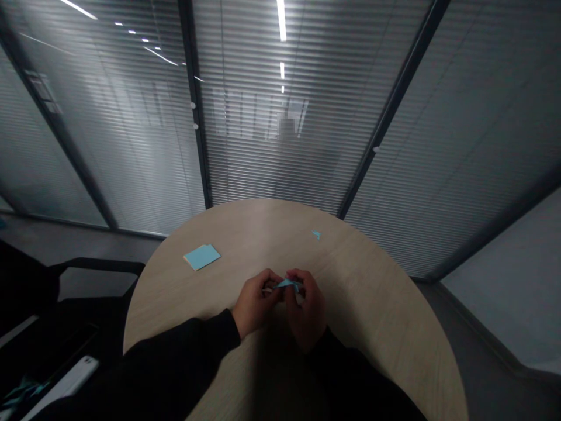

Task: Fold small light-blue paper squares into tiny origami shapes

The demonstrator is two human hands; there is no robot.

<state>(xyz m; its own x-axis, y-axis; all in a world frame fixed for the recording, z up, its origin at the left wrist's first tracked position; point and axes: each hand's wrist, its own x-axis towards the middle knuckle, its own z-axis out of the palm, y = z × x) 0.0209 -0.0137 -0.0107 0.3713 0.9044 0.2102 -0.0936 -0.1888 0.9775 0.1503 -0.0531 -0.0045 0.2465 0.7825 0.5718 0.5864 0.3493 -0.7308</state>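
Observation:
My left hand [255,303] and my right hand [307,310] meet above the middle of the round pale wood table [350,275]. Their fingers pinch a small folded piece of light blue paper [288,283] from both sides, and part of it is hidden by my fingertips. A light blue pad of sticky notes [202,257] lies flat to the left, beyond my left hand. A tiny light blue paper scrap [316,234] lies near the far edge, out of reach of my fingers.
A black office chair [96,269] stands at the left of the table, with a white oblong object [65,386] low beside it. Behind the far table edge rise glass partitions with closed blinds and dark frames. Grey floor shows at the right.

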